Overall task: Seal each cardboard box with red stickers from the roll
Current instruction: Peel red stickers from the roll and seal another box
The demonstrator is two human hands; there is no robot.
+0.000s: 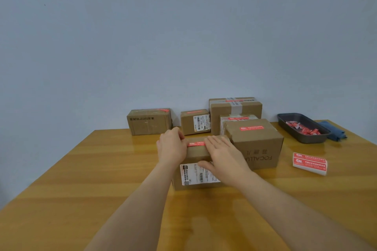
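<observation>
While smoothing a sticker (196,144) onto the near box (201,169): left hand (172,146) pinching its end, right hand (223,154) flat, pressing. Boxes from 10 to 2 o'clock (253,142) already stickered; seemingly the last.

Two bare forearms reach in from the bottom edge, with no sleeve, watch, bracelet or glove showing on either. The bare left hand (172,146) and the bare right hand (222,155) carry no rings that can be made out. Fingernails look short and unpainted, though the picture is soft there.
</observation>
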